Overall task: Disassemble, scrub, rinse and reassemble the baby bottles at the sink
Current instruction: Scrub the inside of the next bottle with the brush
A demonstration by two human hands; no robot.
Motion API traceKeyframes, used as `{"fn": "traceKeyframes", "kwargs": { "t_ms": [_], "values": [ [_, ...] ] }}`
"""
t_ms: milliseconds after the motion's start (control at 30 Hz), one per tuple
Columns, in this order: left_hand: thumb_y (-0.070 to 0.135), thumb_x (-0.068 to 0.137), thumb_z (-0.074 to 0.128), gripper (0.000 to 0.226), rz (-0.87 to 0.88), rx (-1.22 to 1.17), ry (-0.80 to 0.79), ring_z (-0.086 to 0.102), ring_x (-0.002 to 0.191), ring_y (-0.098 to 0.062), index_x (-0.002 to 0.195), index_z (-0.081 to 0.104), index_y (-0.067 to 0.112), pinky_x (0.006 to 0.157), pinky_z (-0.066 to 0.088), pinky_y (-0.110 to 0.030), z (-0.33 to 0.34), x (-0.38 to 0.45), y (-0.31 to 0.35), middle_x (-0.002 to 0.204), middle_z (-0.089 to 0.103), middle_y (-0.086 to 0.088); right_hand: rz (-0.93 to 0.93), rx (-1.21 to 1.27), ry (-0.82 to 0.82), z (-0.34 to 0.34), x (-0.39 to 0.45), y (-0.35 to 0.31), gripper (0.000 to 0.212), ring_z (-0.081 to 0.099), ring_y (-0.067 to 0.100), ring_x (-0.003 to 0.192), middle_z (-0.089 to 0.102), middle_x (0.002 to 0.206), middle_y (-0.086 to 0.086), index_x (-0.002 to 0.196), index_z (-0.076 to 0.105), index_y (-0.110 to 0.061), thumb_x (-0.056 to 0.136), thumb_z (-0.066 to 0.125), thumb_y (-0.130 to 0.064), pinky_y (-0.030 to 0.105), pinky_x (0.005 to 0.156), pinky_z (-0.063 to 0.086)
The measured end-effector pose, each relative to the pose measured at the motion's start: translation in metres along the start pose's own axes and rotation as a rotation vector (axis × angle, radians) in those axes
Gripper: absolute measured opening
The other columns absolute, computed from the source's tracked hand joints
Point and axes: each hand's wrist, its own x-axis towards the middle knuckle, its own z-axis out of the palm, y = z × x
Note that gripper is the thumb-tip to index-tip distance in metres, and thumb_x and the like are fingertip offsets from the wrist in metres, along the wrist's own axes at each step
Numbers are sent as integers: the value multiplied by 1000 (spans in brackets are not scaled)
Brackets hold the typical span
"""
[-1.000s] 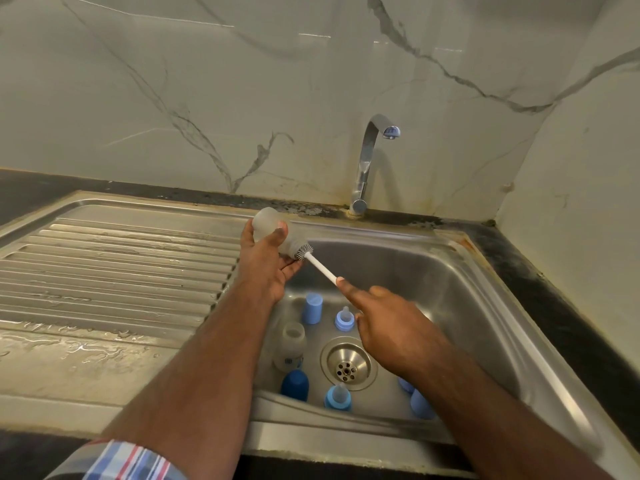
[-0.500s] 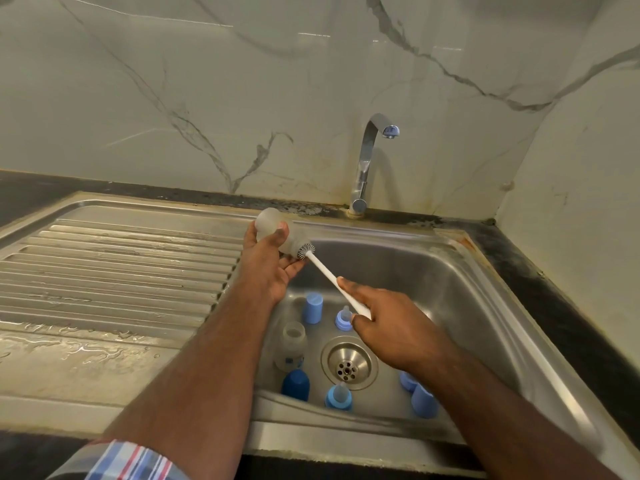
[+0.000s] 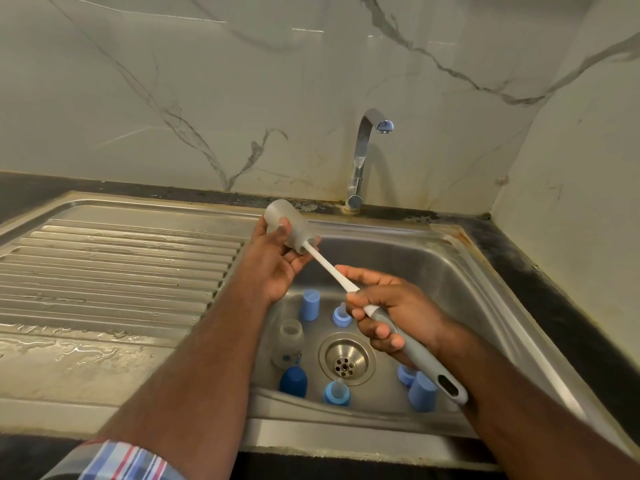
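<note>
Slippage is the main risk here: the frosted translucent baby bottle body (image 3: 286,226) is held tilted over the far left corner of the stainless steel sink (image 3: 460,271), pinched in the left hand (image 3: 277,263) with the thumb across its side and the fingers curled beneath its neck. If the plastic is wet, a hard push of the brush could twist it loose and drop it among the parts below. The white-stemmed bottle brush with a grey handle (image 3: 377,315) runs from the bottle's mouth down to the right hand (image 3: 391,315), whose fingers are wrapped round the handle where white meets grey. Driving it at an angle could, I judge, bend the thin stem or jam the head at the narrow neck; only a fringe of bristles shows at the mouth, the rest being inside.

The bottle looks cloudy and empty, with its rounded base pointing far left; whether residue remains inside cannot be told.

On the sink floor around the round metal drain (image 3: 346,363) stand a second clear bottle body (image 3: 289,342), a dark blue cap (image 3: 293,382), two light blue caps (image 3: 310,304) and light blue collars with teats (image 3: 336,393). The curved chrome tap (image 3: 363,157) is not running.
</note>
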Motion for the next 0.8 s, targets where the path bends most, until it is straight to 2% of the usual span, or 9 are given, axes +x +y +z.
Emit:
{"fn": "traceKeyframes", "kwargs": {
  "t_ms": [67,200,333,433,533,600,633,700,800],
  "values": [
    [15,102,58,45,-11,-44,-23,68,108,-47,145,45,21,88,60,-52,0,0,0,138,52,-27,-35,-29,25,2,0,1,51,43,11,36,52,72,12,139,55,-18,93,51,5,18,29,34],
    [24,99,60,49,-80,-35,29,66,115,-45,143,43,10,99,54,-56,1,-3,0,130,60,-27,-152,-524,208,6,1,10,58,47,17,40,56,70,10,142,52,-30,93,60,2,23,33,39],
    [46,91,71,65,-145,80,116,69,107,-42,140,39,17,93,57,-53,5,-5,-2,127,60,-25,-203,-770,324,5,4,18,62,55,18,45,65,80,1,143,48,-44,93,62,-10,29,40,47],
    [59,84,73,86,-162,173,220,67,108,-39,151,34,22,93,58,-50,1,-1,-7,127,58,-21,-240,-976,397,3,3,18,62,57,11,50,64,86,-4,142,44,-52,93,61,-16,28,44,50],
    [63,81,73,87,-205,223,204,70,105,-34,144,44,11,85,62,-43,1,0,-10,122,64,-18,-318,-1296,413,0,5,18,62,61,6,82,64,117,-11,148,39,-47,94,57,-21,22,70,52],
    [60,79,76,79,-208,235,188,72,100,-30,135,53,10,74,63,-38,3,1,-11,117,68,-18,-316,-1382,382,0,6,18,63,58,7,98,62,126,-10,150,36,-43,94,54,-21,23,83,49],
    [56,80,78,71,-196,237,195,73,98,-29,129,56,10,71,63,-37,4,1,-12,116,69,-18,-302,-1397,365,0,7,19,63,59,7,98,63,124,-9,151,36,-42,94,54,-20,24,83,50],
    [43,84,79,54,-160,239,223,74,93,-28,121,58,9,69,63,-36,4,3,-13,115,69,-19,-244,-1347,336,4,6,20,63,63,4,78,65,107,-11,150,39,-41,94,53,-17,18,65,50],
    [34,86,79,51,-118,214,233,74,89,-29,124,58,6,68,63,-36,3,3,-12,113,69,-21,-148,-928,256,10,5,23,63,56,9,46,65,77,0,146,44,-41,94,54,-9,22,41,46]
  ]
}}
